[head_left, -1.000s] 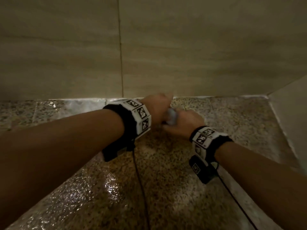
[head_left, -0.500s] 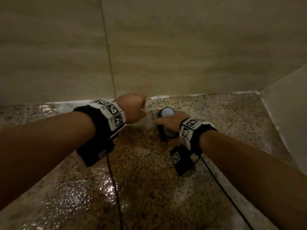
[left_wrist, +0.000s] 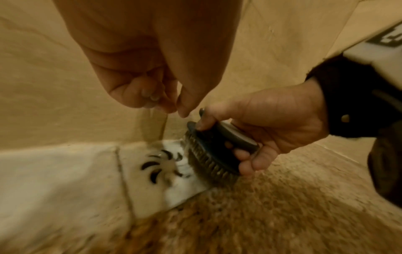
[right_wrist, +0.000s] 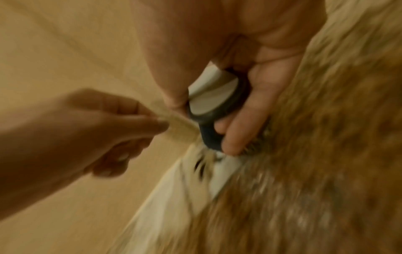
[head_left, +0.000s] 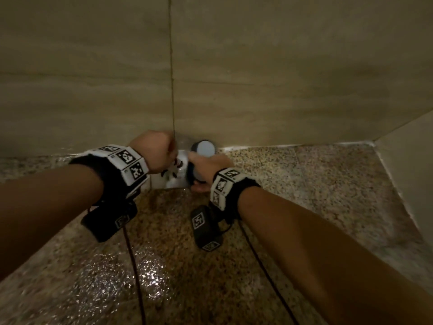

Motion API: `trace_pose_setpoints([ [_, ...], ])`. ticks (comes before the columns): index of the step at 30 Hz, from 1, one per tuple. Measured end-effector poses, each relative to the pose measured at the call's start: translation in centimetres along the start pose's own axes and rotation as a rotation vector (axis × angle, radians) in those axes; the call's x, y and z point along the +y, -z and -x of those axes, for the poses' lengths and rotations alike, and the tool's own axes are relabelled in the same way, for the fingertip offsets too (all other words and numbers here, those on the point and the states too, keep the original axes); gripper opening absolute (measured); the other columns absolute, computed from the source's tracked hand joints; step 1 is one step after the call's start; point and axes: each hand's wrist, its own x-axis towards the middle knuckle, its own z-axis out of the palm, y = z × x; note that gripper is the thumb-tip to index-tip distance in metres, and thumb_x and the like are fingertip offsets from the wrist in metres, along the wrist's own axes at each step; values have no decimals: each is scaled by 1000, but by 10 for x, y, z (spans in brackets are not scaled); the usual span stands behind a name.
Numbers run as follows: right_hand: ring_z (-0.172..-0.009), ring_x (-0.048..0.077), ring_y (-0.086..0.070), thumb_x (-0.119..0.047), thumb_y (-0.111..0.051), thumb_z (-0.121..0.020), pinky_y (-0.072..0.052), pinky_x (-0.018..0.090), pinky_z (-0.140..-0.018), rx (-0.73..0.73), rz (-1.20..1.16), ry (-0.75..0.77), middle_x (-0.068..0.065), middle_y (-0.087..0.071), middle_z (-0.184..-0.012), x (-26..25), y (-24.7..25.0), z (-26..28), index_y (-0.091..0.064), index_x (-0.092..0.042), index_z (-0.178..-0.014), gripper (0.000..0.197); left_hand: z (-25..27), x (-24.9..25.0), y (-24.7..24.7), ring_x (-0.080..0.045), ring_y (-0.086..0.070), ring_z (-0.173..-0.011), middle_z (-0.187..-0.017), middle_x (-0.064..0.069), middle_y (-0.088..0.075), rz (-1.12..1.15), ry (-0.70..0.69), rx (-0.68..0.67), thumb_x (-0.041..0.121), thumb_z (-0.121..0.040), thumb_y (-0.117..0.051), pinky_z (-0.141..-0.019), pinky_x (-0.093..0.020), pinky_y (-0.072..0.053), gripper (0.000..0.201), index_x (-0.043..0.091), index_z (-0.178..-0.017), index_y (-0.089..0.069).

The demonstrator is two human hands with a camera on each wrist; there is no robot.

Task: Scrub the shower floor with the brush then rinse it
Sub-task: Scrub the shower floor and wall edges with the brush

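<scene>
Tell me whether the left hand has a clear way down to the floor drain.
Probably yes. The left hand hovers just above the drain, fingers curled, holding nothing. The brush in the right hand covers only the drain's right edge.

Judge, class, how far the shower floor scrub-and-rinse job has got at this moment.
Done: the speckled floor near the person glistens wet. In hand: the right hand grips the brush, bristles at the white drain plate by the wall; the left hand hovers curled, holding nothing. Left: the rinse; no water source is visible.

Far ahead the wall (head_left: 281, 78) blocks the way; a second wall (head_left: 412, 160) closes the right. The near floor (head_left: 210, 289) lies open for passing.
</scene>
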Motion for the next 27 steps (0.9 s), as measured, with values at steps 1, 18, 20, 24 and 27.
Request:
trace_pose_setpoints([
  [1, -72, 28, -67, -46, -74, -77, -61, 42, -62, 55, -40, 1, 5, -59, -80, 2, 14, -2, -57, -4, -108, 55, -4, 7, -1, -35, -60, -90, -96, -18, -66, 1, -16, 5, 27, -92, -52, -74, -36, -47, 23, 6, -97, -59],
  [18, -112, 35, -55, -47, -34, -102, -47, 36, -86, 476, 432, -71, 24, -43, -142, 23, 158, -53, -22, 4, -149, 70, -52, 100, -36, -32, -59, -88, -94, -14, -64, 76, -166, -36, 31, -96, -46, -69, -32, -43, 25, 9, -97, -56],
  [20, -121, 36, -51, -43, -35, -102, -44, 38, -97, 425, 563, 49, 23, -42, -144, 12, 132, -47, -38, -1, -143, 59, -50, 90, -36, -32, -59, -90, -94, -13, -64, 71, -161, -63, 32, -94, -50, -71, -31, -43, 23, 10, -95, -56],
  [24, -118, 30, -53, -36, -54, -95, -43, 32, -88, 236, 636, 222, 16, -53, -133, 6, 54, -34, -59, -6, -116, 37, -41, 65, -24, -31, -60, -90, -96, -14, -64, 14, -118, -146, 31, -89, -55, -69, -31, -42, 21, 11, -95, -57],
  [27, -119, 30, -52, -40, -65, -86, -44, 33, -87, 193, 630, 272, 14, -50, -133, 5, 23, -27, -48, -4, -132, 60, -30, 40, -10, -31, -61, -88, -96, -14, -65, -36, -43, -150, 25, -88, -54, -70, -32, -44, 19, 9, -96, -60],
])
